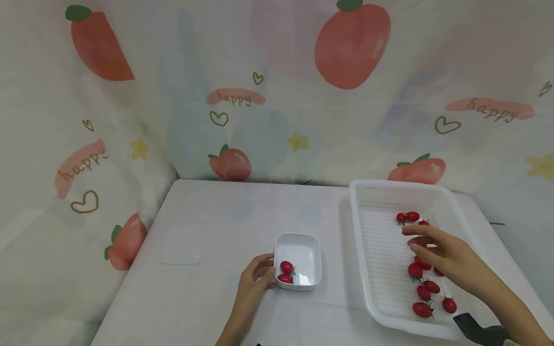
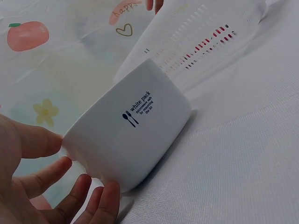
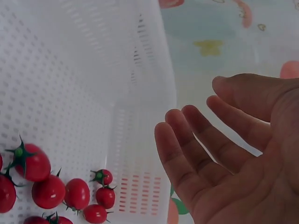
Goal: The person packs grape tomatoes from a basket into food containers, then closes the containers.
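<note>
Right hand (image 3: 233, 154) fills lower right of frame, palm facing camera, fingers (image 3: 182, 149) loosely extended, holding nothing. White perforated basket (image 3: 93, 70) spans left and upper centre, its wall rising mid-frame. Red tomatoes (image 3: 70, 191) with green stems clustered at lower left on basket floor, apart from hand. Patterned cloth (image 3: 210, 42) at upper right.

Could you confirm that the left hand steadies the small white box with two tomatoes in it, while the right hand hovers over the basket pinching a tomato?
Not quite: the right hand holds nothing. The right wrist view shows its palm open and bare above the basket. The rest stands: the left hand touches the box, which holds two tomatoes.
</note>
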Demonstrator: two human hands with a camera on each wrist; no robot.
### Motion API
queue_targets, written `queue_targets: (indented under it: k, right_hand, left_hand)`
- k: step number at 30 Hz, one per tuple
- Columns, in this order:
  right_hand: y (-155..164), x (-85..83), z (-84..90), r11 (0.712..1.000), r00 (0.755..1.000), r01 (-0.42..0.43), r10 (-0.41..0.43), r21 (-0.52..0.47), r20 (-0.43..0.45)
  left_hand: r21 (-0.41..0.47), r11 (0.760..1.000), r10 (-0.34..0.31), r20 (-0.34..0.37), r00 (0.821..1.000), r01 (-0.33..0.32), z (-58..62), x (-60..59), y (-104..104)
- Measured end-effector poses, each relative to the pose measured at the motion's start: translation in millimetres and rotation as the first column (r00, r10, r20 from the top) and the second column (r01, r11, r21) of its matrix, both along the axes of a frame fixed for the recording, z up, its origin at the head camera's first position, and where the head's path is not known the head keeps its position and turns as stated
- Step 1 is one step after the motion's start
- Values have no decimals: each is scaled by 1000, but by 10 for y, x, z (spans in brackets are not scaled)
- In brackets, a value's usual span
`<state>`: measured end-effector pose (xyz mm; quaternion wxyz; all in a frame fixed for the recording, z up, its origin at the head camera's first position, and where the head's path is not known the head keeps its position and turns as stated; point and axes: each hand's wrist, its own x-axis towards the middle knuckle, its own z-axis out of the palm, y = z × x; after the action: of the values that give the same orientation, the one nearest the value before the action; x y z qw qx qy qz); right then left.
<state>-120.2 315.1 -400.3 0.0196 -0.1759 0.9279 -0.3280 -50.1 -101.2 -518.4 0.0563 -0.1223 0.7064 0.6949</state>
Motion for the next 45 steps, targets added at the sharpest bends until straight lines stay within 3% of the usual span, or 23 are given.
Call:
queue_targets:
  k: [6,13,27,45]
  right_hand:
    - [165,-191,-46,995,999,-50,49,87,11]
    - [262,-330,-89,984,993,-69,52,164,106]
    - [316,-503,-258,954,974,-60,-9,294,226]
    - [423,-720,-446,920,976,-40,-48,390,213]
  left_hand:
    - [12,1000,3,2,1000,-3,-3,9,11]
    - [13,1000,7,1,1000,-7,17,8,12]
    - [-4,1000,4,15,1000,-4,27,-1,12]
    - [14,1000,12,29,1000,-12,17,-9,16]
